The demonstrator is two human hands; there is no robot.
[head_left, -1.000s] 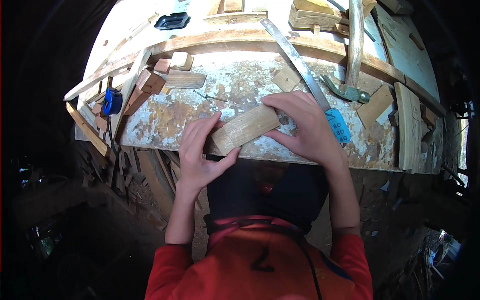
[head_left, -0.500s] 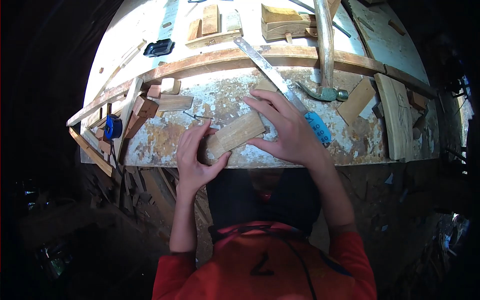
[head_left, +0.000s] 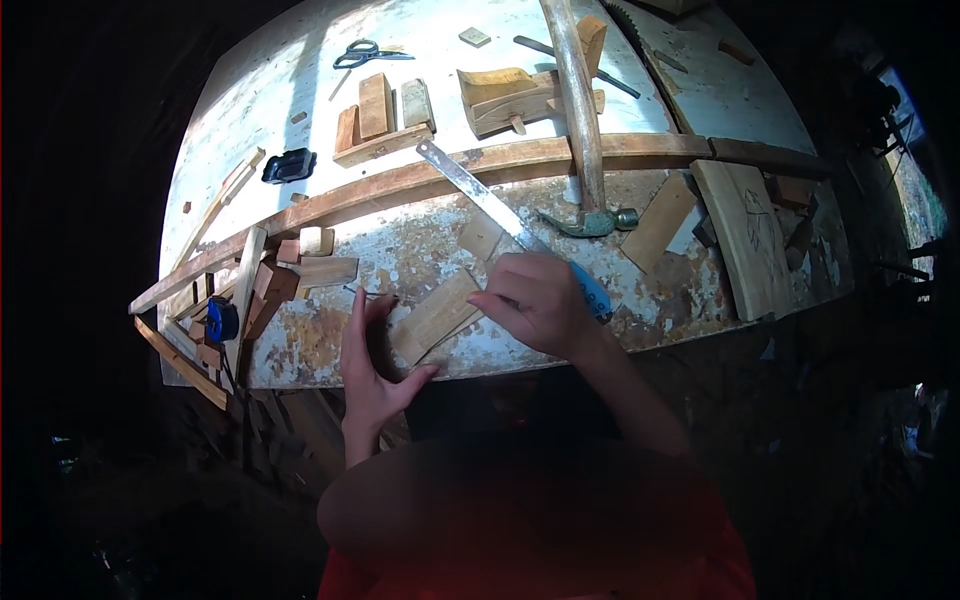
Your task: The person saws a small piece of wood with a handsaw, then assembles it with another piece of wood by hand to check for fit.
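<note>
A flat wooden block (head_left: 437,318) lies slantwise on the worn bench, overlapping a thinner piece of wood beneath. Beside the block's left end is my left hand (head_left: 372,385), thumb and fingers spread apart around that end, gripping nothing. My right hand (head_left: 537,305) is closed at the block's right end, its fingers curled and the thumb tip close to the wood. What it holds, if anything, is hidden. A flat metal strip (head_left: 480,195) like a steel ruler runs up-left from behind the right hand, and blue sandpaper (head_left: 592,292) shows beside its wrist.
A claw hammer (head_left: 588,222) leans its handle over a long wooden bar (head_left: 480,160). Beyond are a wooden hand plane (head_left: 505,100), scissors (head_left: 370,55) and a black tray (head_left: 289,167). A blue tape measure (head_left: 222,318) sits left among wood offcuts; boards (head_left: 745,240) lie right.
My right hand has gone from spread fingers over the block to a curled, closed shape at its right end. My left hand's fingers have straightened. The view has shifted, showing more of the far bench.
</note>
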